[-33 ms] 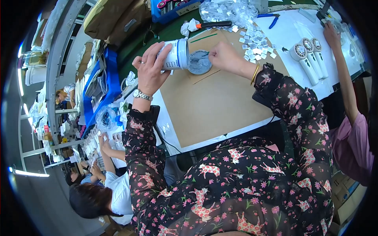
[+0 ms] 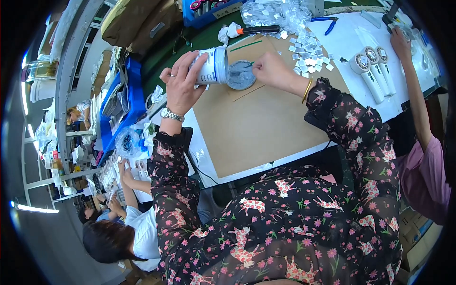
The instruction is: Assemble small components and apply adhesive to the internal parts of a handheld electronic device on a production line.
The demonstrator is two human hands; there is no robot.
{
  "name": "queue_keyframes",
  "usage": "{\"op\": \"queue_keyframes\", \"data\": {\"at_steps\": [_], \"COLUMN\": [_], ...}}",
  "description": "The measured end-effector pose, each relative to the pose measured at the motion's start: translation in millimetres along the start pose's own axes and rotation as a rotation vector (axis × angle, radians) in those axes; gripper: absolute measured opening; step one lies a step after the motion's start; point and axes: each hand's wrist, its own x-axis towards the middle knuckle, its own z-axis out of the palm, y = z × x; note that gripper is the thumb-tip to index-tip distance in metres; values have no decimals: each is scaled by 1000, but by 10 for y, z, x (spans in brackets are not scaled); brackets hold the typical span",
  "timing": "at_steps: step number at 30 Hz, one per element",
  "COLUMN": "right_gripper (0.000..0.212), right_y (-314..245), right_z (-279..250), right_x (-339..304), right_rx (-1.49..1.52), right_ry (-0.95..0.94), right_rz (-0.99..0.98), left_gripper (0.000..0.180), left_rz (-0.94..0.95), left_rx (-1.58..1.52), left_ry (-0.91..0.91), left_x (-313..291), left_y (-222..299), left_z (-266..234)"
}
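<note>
My left hand (image 2: 183, 76) is wrapped round a white plastic jar (image 2: 209, 67) with a printed label, tipped on its side with its mouth facing right. Beside that mouth, on the brown board (image 2: 251, 128), sits a small round container (image 2: 241, 76) of grey paste. My right hand (image 2: 273, 69) is closed in a pinch at the paste's right edge. From its fingertips a thin dark green stick (image 2: 249, 65) reaches over the paste; most of the stick is hidden. Small white squares (image 2: 311, 54) lie scattered beyond my right hand.
A black-and-orange tool (image 2: 256, 30), blue-handled pliers (image 2: 327, 23) and a clear plastic bag (image 2: 278, 14) lie at the back. White handheld fans (image 2: 373, 71) rest at right, near a co-worker's arm (image 2: 418, 90). A blue bin (image 2: 124, 104) stands at left, with other people beyond.
</note>
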Motion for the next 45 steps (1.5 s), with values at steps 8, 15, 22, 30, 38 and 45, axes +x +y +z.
{"op": "queue_keyframes", "data": {"at_steps": [8,15,22,30,38,45], "right_gripper": [16,18,23,23,14,21], "right_y": [-90,-498,-646,-516,-436,-533], "right_z": [-65,-330,-354,-328,-278,-266], "right_x": [-105,-80,-90,14,-65,-160], "right_rx": [-39,-61,-56,317,-59,-777], "right_ry": [27,-20,32,-43,-4,-15], "right_rz": [-62,-71,-79,440,-92,-640], "left_gripper": [105,105,104,103,102,101], "left_rz": [-10,-33,-39,-41,-35,-55], "left_rx": [1,8,14,0,-2,-14], "left_ry": [-13,-12,5,35,44,59], "left_x": [-58,-126,-118,-80,-64,-135], "left_y": [-15,-79,-144,-113,-129,-211], "left_z": [15,-25,-63,-72,-65,-120]}}
